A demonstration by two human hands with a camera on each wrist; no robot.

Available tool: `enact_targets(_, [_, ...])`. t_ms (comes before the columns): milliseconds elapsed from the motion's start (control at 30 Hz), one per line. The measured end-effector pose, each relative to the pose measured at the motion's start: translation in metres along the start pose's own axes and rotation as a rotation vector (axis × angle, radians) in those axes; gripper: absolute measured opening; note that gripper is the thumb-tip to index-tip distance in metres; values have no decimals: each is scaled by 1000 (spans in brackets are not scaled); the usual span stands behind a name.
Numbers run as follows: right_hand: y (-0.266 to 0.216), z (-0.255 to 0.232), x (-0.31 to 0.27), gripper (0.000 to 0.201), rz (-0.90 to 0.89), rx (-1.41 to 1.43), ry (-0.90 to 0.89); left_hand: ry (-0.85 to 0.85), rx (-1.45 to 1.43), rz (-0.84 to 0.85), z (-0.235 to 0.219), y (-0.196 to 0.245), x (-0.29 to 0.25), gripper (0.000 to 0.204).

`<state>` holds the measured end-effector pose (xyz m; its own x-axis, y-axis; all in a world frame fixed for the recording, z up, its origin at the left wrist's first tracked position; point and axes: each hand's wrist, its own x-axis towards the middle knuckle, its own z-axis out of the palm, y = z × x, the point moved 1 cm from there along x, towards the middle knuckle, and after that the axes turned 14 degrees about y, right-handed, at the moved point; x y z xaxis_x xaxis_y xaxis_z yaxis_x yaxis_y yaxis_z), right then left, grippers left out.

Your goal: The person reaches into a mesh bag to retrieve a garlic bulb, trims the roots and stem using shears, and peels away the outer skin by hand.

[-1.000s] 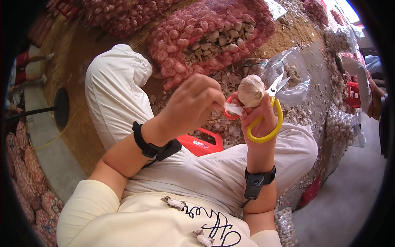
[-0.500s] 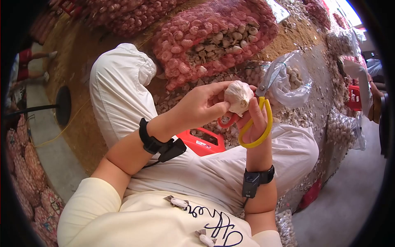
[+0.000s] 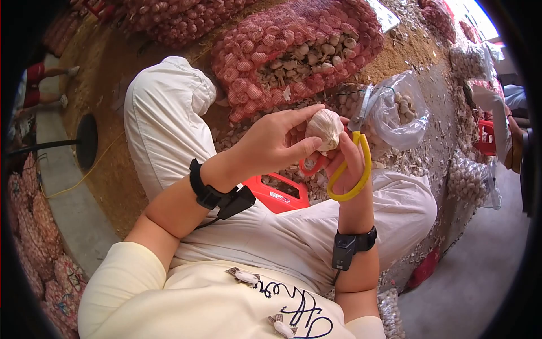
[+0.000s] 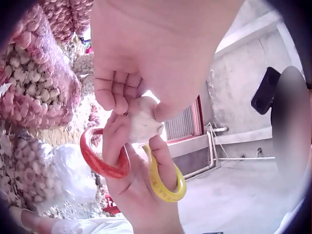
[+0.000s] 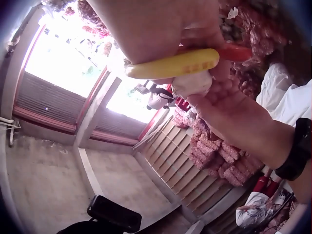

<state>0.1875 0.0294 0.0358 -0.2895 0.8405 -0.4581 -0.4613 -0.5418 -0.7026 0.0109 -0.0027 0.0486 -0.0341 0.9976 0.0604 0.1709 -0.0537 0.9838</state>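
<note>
A whitish garlic bulb (image 3: 324, 129) is held up over the lap between both hands. My left hand (image 3: 268, 140) grips it from the left, its thumb across the near side and fingers behind. In my right hand (image 3: 354, 168) is a pair of scissors (image 3: 367, 169), and its fingertips also hold the bulb from the right. The yellow handle (image 4: 170, 191) and red handle (image 4: 105, 163) loop round fingers of the right hand. The blades (image 3: 360, 113) point away from me past the bulb, close together. In the right wrist view the yellow handle partly hides the bulb (image 5: 192, 85).
A red mesh sack (image 3: 243, 62), torn open over loose garlic, lies ahead. A clear plastic bag (image 3: 403, 133) with bulbs stands to its right. A red plastic piece (image 3: 276, 198) sits between the legs, amid peel scraps. More bagged garlic (image 3: 468, 178) lines the right side.
My left hand had a white scrap of peel in its fingers; it has moved right and now grips the bulb. The bulb and scissors shifted left, and the spread blades came together.
</note>
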Motion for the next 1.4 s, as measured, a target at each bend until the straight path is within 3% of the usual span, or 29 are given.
enact_targets(33, [2,-2,1,38,30,-31,5,1,0,-1,0,-1,0,52])
enact_targets(100, [5,-10,1,40,-38,-168,-2,28,132,165,-1,-3,2,57])
enact_targets(133, [5,-11,0,41,-106,-304,-8,29,132,165,-2,-1,2,57])
enact_targets(267, [3,-9,-2,46,-133,-361,-9,-1,165,206,-3,1,1,56])
enact_targets(433, [9,-13,5,44,29,-181,-47,38,144,204,0,0,-1,55])
enact_targets(500, [8,-9,4,44,39,-151,-80,49,47,64,3,-3,-2,52])
enact_targets(567, [10,-6,3,45,49,-122,-114,60,53,53,1,0,-2,50])
enact_targets(633, [15,-6,3,46,116,104,-3,70,60,42,-1,-2,-1,49])
enact_targets(700, [12,-11,3,47,123,110,-32,278,310,199,-5,-10,2,43])
enact_targets(833, [9,-2,0,52,91,140,-16,272,232,167,-2,-10,2,43])
enact_targets(933, [12,-4,0,54,80,128,0,165,303,150,13,-2,-5,48])
enact_targets(1033, [21,-10,3,54,124,133,-101,324,313,380,25,-7,-5,49])
enact_targets(1067, [22,-11,3,53,150,146,-176,324,313,380,23,-7,-4,49])
enact_targets(1133, [23,-9,2,51,144,130,-144,278,374,441,16,-7,-2,51])
enact_targets(1200, [18,-5,0,49,139,71,-68,256,357,426,14,-5,-2,51])
enact_targets(1400, [19,-12,3,47,179,141,-88,183,329,392,9,-7,-2,47])
